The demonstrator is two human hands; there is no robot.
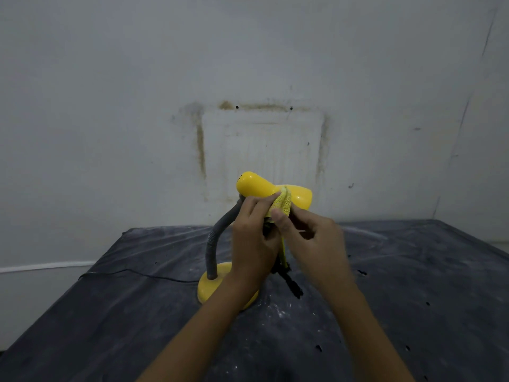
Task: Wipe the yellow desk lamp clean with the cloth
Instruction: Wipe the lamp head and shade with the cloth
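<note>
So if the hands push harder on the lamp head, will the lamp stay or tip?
The head would probably swing first: the grey neck looks ribbed and bendable. The base is wide and flat on the table, so tipping seems unlikely. The glossy shade may be slippery under the cloth.

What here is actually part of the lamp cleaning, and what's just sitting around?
Part of the job:
- yellow desk lamp, standing on its base
- yellow cloth, pressed against the lamp's shade
- left hand and right hand, both gripping the cloth

Just lying about:
- dark plastic-covered table, dusted with white specks
- black cord trailing left
- stained wall behind
</note>
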